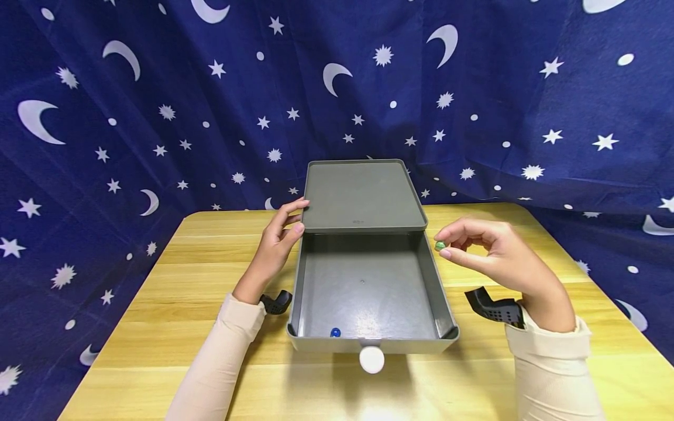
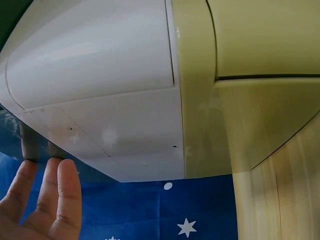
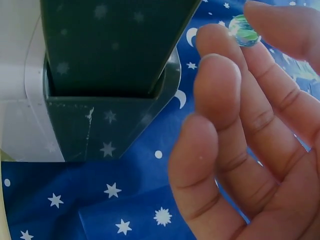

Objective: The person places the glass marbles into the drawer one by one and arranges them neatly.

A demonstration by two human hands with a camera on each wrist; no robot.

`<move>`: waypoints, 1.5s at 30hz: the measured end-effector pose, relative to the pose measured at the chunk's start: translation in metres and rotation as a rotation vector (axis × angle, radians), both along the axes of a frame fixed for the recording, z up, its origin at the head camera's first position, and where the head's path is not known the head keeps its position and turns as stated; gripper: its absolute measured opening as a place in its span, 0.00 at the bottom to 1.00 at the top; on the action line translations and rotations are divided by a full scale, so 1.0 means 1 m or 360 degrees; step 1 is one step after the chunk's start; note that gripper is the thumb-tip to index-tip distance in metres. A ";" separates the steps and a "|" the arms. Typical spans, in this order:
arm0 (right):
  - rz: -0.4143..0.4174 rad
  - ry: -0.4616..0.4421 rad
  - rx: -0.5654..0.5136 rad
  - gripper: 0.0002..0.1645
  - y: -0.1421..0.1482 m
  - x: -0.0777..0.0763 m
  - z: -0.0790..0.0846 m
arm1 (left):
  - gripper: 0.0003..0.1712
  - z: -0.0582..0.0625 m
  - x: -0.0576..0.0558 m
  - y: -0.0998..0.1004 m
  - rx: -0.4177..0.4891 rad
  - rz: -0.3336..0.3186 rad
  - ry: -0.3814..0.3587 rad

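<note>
A grey box (image 1: 363, 193) with a tray-like top stands on the table, its drawer (image 1: 363, 269) pulled out toward me. Inside, by the front wall near the left corner, lies a blue marble (image 1: 335, 332). To the right of the drawer my right hand (image 1: 489, 248) pinches a green marble (image 1: 440, 246) between thumb and index fingertips. The same clear-and-green marble (image 3: 244, 31) shows in the right wrist view, the other fingers loosely bent. My left hand (image 1: 276, 240) rests its fingertips against the box's left side; in the left wrist view its fingers (image 2: 68, 195) are fairly straight.
A round white knob (image 1: 371, 359) sits on the drawer front. The wooden table (image 1: 210, 280) extends around the box. Behind it hangs a blue curtain (image 1: 295, 70) printed with moons and stars. Each wrist carries a black mount (image 1: 495, 307).
</note>
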State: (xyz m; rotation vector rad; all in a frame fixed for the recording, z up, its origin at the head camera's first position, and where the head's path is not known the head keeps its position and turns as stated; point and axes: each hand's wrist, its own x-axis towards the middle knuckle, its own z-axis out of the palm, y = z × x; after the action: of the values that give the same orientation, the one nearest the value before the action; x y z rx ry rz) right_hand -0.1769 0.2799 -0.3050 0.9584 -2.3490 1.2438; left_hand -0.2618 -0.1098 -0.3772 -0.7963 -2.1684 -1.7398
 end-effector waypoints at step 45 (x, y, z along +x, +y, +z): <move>0.0193 0.0000 0.0043 0.20 -0.035 -0.008 -0.011 | 0.30 -0.001 -0.002 0.000 0.0014 -0.0003 -0.0001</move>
State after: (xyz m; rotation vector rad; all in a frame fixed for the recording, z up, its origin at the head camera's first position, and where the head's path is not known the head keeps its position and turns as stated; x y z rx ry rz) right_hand -0.1846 0.2451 -0.3156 1.1246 -2.3436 1.2591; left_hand -0.2634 -0.1095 -0.3777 -0.7961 -2.1599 -1.7493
